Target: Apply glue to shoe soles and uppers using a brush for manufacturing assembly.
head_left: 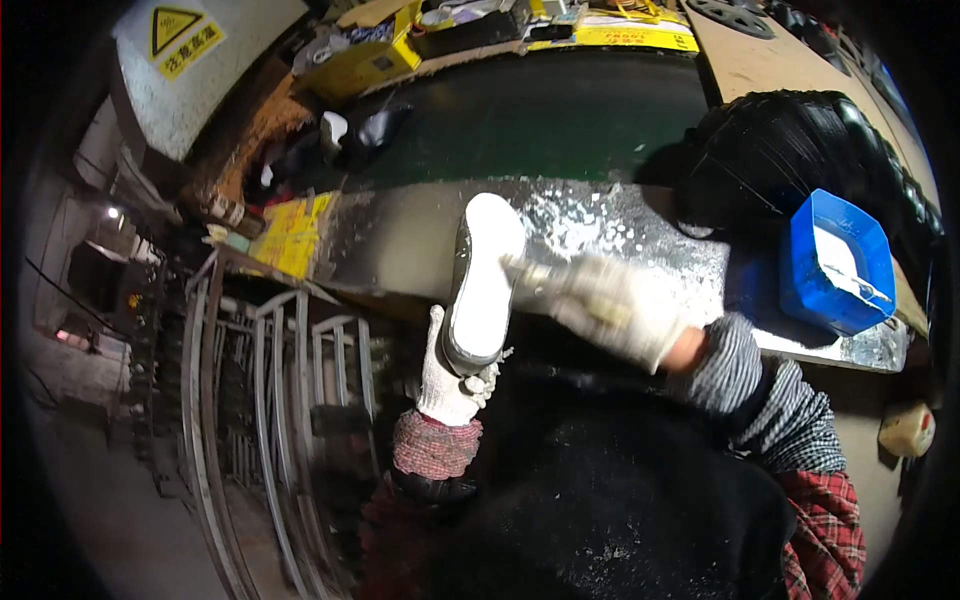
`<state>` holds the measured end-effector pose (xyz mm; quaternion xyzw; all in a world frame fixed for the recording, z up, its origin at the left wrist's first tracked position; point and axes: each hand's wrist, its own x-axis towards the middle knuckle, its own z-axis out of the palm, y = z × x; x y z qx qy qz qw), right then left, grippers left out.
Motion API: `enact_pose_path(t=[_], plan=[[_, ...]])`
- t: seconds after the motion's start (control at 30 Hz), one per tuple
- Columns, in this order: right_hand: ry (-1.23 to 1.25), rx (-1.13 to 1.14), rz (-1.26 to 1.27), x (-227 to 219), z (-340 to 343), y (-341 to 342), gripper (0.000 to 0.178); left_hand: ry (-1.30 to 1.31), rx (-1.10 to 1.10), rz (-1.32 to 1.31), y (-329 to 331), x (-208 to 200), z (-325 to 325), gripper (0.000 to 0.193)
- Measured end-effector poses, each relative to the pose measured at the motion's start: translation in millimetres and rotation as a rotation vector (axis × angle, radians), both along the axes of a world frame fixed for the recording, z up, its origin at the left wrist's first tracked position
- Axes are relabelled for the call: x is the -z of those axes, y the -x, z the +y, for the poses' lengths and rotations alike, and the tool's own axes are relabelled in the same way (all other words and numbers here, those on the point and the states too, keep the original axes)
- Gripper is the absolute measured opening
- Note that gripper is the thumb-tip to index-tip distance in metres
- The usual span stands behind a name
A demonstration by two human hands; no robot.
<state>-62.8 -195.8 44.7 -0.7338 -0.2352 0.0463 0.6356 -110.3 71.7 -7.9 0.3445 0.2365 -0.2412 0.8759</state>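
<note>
The white-knit-gloved left hand [452,390] curls round one end of a white-faced, dark-sided shoe sole [488,265] by the grey metal worktop [400,240]; the off-white-gloved right hand [622,308] clasps a blurred, brownish brush [534,279] (tip unclear). Coating looks nearly complete; perhaps touch-ups remain.

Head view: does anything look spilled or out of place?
Yes: white splotches are scattered over the bench, to the right of the white-soled shoe. They look like drips or spills, lying unevenly against the darker surface.
</note>
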Motion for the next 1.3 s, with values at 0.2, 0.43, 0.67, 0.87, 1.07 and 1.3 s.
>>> enact_pose_path(t=[0.2,0.43,0.67,0.87,1.07,1.3], plan=[[0.056,-0.047,-0.602,-6,-8,27,0.029,-0.316,-0.042,-0.066,-109,-17,6,0.064],[-0.074,0.294,-0.319,2,-111,56,0.024,0.026,-0.109,-0.406,-171,-5,-86,0.049],[-0.053,0.468,-0.32,-19,-171,119,0.024,0.035,0.22,0.041,-162,-13,-271,0.04],[-0.144,0.658,-0.255,-19,-205,154,0.02,0.069,0.134,0.068,-154,-20,-291,0.022],[0.027,1.061,-0.375,-47,-269,149,0.021,-0.671,0.261,-0.875,-87,-147,-156,0.029],[0.785,1.078,-0.021,-41,-302,101,0.026,-1.918,1.284,-1.287,-74,-134,-57,0.04]])
